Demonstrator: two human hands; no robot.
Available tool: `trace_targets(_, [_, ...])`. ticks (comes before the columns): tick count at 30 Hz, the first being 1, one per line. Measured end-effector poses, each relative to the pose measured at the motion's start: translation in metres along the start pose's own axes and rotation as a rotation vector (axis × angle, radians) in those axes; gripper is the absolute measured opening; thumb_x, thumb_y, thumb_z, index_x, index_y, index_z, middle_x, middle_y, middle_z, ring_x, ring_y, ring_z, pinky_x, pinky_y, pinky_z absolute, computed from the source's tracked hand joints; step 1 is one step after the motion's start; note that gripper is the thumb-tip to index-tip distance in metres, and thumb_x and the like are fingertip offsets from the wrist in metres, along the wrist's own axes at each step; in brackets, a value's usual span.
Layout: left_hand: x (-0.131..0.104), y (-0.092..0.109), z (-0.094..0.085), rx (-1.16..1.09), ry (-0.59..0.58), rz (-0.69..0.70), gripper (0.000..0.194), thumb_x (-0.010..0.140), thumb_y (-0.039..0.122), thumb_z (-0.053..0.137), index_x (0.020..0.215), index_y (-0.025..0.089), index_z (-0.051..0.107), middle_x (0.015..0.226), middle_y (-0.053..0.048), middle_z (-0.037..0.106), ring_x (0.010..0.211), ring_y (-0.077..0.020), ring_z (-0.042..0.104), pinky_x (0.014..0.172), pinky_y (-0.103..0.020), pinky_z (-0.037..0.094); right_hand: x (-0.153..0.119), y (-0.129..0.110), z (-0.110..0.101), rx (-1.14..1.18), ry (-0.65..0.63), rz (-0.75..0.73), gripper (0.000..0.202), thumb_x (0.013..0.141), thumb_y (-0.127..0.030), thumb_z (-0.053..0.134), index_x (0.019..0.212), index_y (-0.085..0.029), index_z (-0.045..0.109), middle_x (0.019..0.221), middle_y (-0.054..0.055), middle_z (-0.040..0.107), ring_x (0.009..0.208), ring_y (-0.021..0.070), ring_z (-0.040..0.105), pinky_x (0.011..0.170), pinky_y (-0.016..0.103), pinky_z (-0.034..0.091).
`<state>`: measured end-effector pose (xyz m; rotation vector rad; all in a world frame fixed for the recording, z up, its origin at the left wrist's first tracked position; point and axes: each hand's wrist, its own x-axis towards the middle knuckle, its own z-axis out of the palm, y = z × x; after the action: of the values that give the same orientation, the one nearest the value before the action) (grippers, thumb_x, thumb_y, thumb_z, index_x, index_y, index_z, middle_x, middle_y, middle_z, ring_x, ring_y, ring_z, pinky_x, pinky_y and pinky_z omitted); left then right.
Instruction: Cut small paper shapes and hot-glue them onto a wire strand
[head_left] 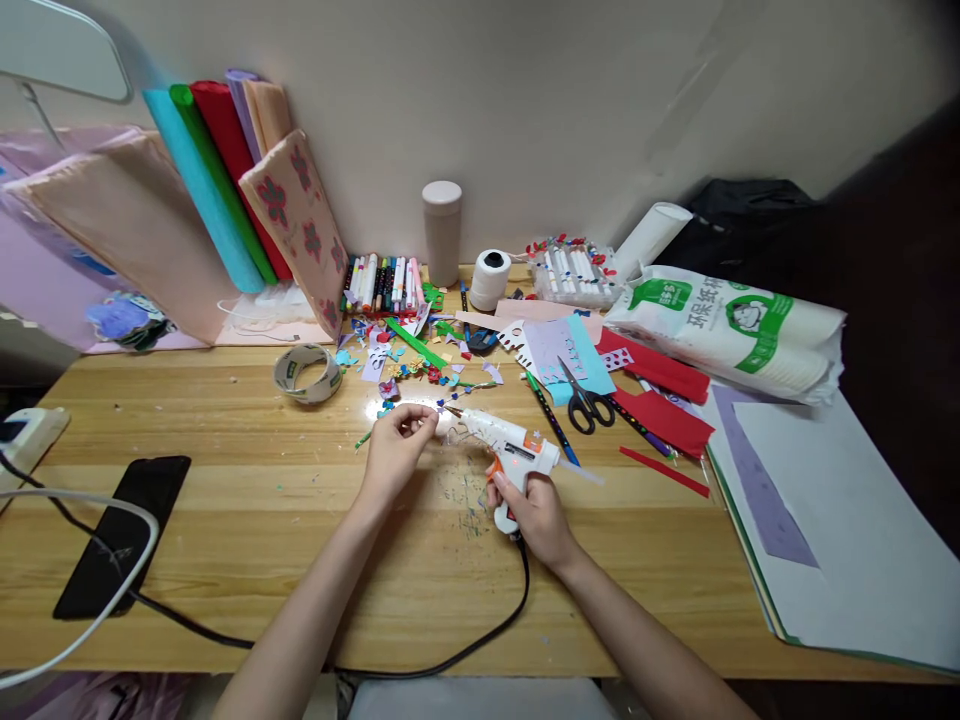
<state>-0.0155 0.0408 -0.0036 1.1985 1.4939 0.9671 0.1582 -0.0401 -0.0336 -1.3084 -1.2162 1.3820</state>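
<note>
My right hand is wrapped round the handle of a white and orange hot glue gun, fingers by its orange trigger. A clear glue stick pokes out of the gun's back end, and its metal nozzle points left. My left hand is closed in a pinch just left of the nozzle. At its fingertips shows a tiny blue-purple piece, too small to name. Beyond both hands lies a scatter of coloured paper scraps. Black-handled scissors rest on blue paper right of the gun.
The gun's black cord loops over the front edge. A tape roll, a phone and a white cable lie left. Behind stand markers, a thread spool and a bottle. Paper cups lie right.
</note>
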Motion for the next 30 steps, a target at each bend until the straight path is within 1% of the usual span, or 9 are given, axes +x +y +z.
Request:
trace_targets(2, [0.0004, 0.0007, -0.0019, -0.001, 0.015, 0.002, 0.030, 0.065, 0.043, 0.066, 0.074, 0.013, 0.064, 0.063, 0.000, 0.058, 0.054, -0.0092, 0.045, 0.051, -0.020, 0.034, -0.0009, 0.0005, 0.0012, -0.009, -0.026, 0.011, 0.037, 0.088, -0.046, 0.045, 0.070, -0.015, 0.056, 0.058, 0.000, 0.053, 0.049, 0.0118, 0.047, 0.047, 0.022, 0.037])
trace_targets(6, [0.0003, 0.0020, -0.0033, 0.002, 0.010, 0.018, 0.030, 0.065, 0.042, 0.066, 0.073, 0.013, 0.064, 0.064, 0.000, 0.058, 0.054, -0.0086, 0.043, 0.052, -0.020, 0.035, -0.0001, -0.0004, 0.0015, -0.027, -0.032, -0.010, 0.038, 0.088, -0.044, 0.044, 0.064, -0.016, 0.052, 0.056, 0.000, 0.051, 0.051, 0.0121, 0.047, 0.050, 0.022, 0.038])
trace_targets(10, [-0.0008, 0.0034, -0.0029, 0.003, -0.002, 0.024, 0.028, 0.066, 0.040, 0.066, 0.072, 0.013, 0.064, 0.064, 0.000, 0.058, 0.054, -0.0083, 0.042, 0.051, -0.019, 0.034, 0.0009, -0.0024, 0.0017, -0.042, -0.032, -0.012, 0.037, 0.089, -0.043, 0.044, 0.063, -0.017, 0.050, 0.055, 0.000, 0.050, 0.051, 0.0122, 0.047, 0.051, 0.023, 0.037])
trace_targets(14, [-0.0020, 0.0049, -0.0029, 0.002, 0.002, 0.022, 0.028, 0.065, 0.041, 0.065, 0.071, 0.014, 0.063, 0.063, 0.000, 0.057, 0.053, -0.0084, 0.042, 0.050, -0.019, 0.034, 0.0010, -0.0034, 0.0023, -0.040, -0.037, 0.001, 0.038, 0.088, -0.043, 0.044, 0.061, -0.018, 0.048, 0.053, -0.001, 0.048, 0.048, 0.0120, 0.045, 0.049, 0.023, 0.036])
trace_targets(21, [-0.0022, 0.0058, -0.0036, 0.010, 0.004, 0.029, 0.027, 0.065, 0.040, 0.066, 0.071, 0.014, 0.064, 0.064, 0.000, 0.058, 0.053, -0.0083, 0.043, 0.050, -0.019, 0.035, 0.0010, -0.0029, 0.0009, -0.064, -0.037, -0.013, 0.038, 0.089, -0.041, 0.044, 0.059, -0.018, 0.048, 0.052, -0.001, 0.048, 0.048, 0.0119, 0.045, 0.048, 0.022, 0.035])
trace_targets(26, [-0.0026, 0.0058, -0.0034, 0.016, 0.008, 0.033, 0.025, 0.066, 0.039, 0.065, 0.071, 0.014, 0.064, 0.063, 0.001, 0.057, 0.052, -0.0081, 0.042, 0.050, -0.020, 0.034, 0.0013, -0.0045, 0.0013, -0.052, -0.042, -0.018, 0.036, 0.088, -0.039, 0.044, 0.059, -0.017, 0.048, 0.053, -0.001, 0.049, 0.048, 0.0116, 0.045, 0.049, 0.022, 0.035])
trace_targets(30, [-0.0030, 0.0055, -0.0035, 0.030, -0.001, 0.047, 0.025, 0.068, 0.039, 0.064, 0.072, 0.014, 0.063, 0.064, 0.000, 0.059, 0.053, -0.0086, 0.044, 0.050, -0.020, 0.035, 0.0009, -0.0060, 0.0022, -0.044, -0.032, -0.019, 0.034, 0.087, -0.041, 0.045, 0.062, -0.018, 0.047, 0.054, -0.001, 0.048, 0.049, 0.0120, 0.045, 0.049, 0.022, 0.036])
